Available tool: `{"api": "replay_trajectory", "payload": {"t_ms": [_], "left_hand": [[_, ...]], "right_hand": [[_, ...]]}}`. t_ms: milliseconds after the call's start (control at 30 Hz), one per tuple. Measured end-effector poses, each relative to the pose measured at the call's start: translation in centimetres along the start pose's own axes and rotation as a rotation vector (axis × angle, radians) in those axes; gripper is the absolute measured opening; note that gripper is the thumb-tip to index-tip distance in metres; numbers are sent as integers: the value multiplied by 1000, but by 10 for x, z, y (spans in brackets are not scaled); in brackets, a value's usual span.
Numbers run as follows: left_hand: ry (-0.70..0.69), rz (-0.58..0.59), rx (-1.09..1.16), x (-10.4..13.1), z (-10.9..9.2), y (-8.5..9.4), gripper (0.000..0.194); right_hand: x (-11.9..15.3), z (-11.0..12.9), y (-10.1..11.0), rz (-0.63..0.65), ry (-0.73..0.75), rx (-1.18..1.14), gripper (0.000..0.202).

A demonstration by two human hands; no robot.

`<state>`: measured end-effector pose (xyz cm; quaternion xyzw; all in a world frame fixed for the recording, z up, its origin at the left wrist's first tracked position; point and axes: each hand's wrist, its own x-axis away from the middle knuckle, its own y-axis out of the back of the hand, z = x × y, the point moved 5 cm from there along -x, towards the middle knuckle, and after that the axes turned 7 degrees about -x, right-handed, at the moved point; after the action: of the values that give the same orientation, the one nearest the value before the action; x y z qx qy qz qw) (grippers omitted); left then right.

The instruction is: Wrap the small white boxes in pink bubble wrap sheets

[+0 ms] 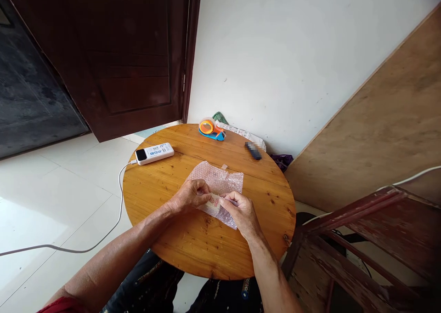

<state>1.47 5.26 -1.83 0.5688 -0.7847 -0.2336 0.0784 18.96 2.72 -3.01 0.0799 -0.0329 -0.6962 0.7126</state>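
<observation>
A sheet of pink bubble wrap (217,177) lies on the round wooden table (193,248), with a small pale packet with red print (213,202) on its lower part. My left hand (194,194) is over the wrap's left side, thumb and fingers pinched at the packet's upper left edge. From the right, my right hand (239,209) pinches the packet's right edge with thumb and forefinger. Both hands are closed. The packet lies between them, its ends partly hidden by the fingers. A small clear strip (224,167) sticks up at the wrap's far edge.
An orange and blue tape dispenser (212,129) stands at the table's far edge. A blurred dark object (253,150) lies far right. At the left is a white device (155,153) with a cable (120,198). A wooden chair (361,239) stands at the right, beyond the table.
</observation>
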Motion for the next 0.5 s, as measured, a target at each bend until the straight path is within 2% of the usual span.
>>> {"api": "replay_trajectory", "payload": {"t_ms": [200, 367, 500], "left_hand": [[14, 67, -32, -5, -2, 1, 7], [-26, 125, -49, -9, 0, 0, 35], [-41, 131, -132, -11, 4, -1, 35]], "right_hand": [[0, -6, 1, -44, -11, -41, 25], [-1, -6, 4, -81, 42, 4, 26], [-1, -4, 12, -125, 92, 56, 24]]}}
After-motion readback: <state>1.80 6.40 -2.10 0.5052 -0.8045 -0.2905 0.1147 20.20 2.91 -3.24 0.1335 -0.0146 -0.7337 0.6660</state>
